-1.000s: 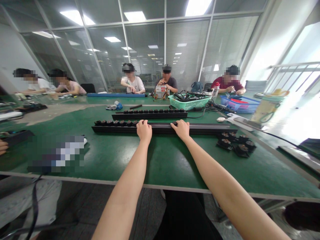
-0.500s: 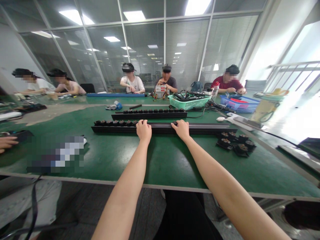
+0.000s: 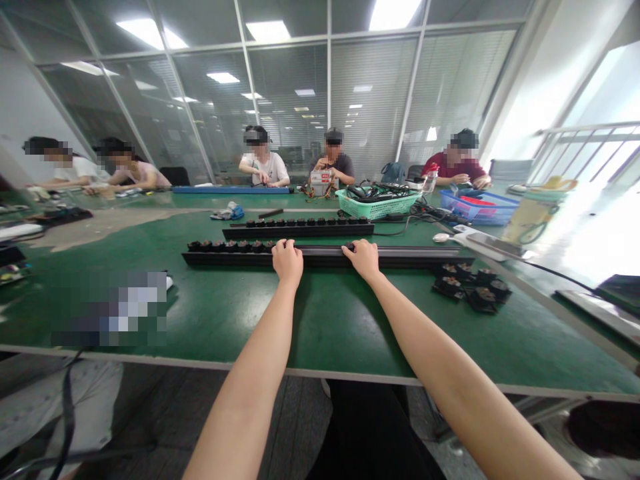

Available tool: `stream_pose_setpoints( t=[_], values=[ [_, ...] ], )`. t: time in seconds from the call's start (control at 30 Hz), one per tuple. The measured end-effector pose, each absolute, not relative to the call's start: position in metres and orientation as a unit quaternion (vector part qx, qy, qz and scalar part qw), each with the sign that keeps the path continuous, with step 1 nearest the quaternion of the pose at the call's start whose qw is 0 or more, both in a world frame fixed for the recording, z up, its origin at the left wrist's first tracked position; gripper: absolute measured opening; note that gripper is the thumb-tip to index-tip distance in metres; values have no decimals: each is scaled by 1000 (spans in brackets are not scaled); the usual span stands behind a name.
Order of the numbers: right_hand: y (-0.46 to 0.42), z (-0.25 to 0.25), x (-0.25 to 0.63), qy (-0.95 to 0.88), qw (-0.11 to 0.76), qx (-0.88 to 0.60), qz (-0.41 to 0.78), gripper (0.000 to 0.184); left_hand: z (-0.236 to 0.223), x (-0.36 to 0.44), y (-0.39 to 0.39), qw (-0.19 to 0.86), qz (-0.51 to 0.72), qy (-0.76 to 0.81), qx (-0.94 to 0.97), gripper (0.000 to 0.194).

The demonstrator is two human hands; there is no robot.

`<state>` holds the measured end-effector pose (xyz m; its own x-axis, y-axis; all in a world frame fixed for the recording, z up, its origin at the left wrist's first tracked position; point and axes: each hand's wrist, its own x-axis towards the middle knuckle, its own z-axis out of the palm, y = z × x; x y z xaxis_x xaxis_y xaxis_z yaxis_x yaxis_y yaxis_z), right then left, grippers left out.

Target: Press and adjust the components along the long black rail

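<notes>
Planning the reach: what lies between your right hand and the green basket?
In the head view, a second black bar with a row of round black knobs lies between the right hand and the green plastic basket.

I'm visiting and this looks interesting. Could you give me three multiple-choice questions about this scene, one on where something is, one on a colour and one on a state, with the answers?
1. Where are the person's bare left hand and bare right hand?
A. In a basket
B. On a long black bar
C. In their lap

2. What colour is the slotted plastic basket holding black cables?
A. Blue
B. Red
C. Green

3. How does the long black bar lie on the green tabletop?
A. Standing on end
B. Flat
C. Hanging off the edge

Answers:
1. B, both hands rest on it.
2. C, its slatted sides show green.
3. B, it runs along the tabletop.
</notes>
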<state>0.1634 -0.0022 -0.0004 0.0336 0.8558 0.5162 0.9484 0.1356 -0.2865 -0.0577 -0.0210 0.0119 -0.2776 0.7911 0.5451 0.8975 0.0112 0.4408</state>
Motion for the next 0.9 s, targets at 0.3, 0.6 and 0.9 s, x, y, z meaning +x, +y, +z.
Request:
stream_pose_setpoints(
  t=[0.3, 0.6, 0.9],
  values=[
    [-1, 1, 170, -696, 311, -644, -57, 39, 13, -57, -22, 69, -368, -710, -597, 38],
    [-4, -1, 168, -695, 323, -639, -63, 39, 14, -57, -23, 64, -369, -711, -596, 37],
    [-2, -6, 165, -684, 321, -650, -83, 40, 14, -57, -23, 64, -372, -710, -595, 37]
  ],
)
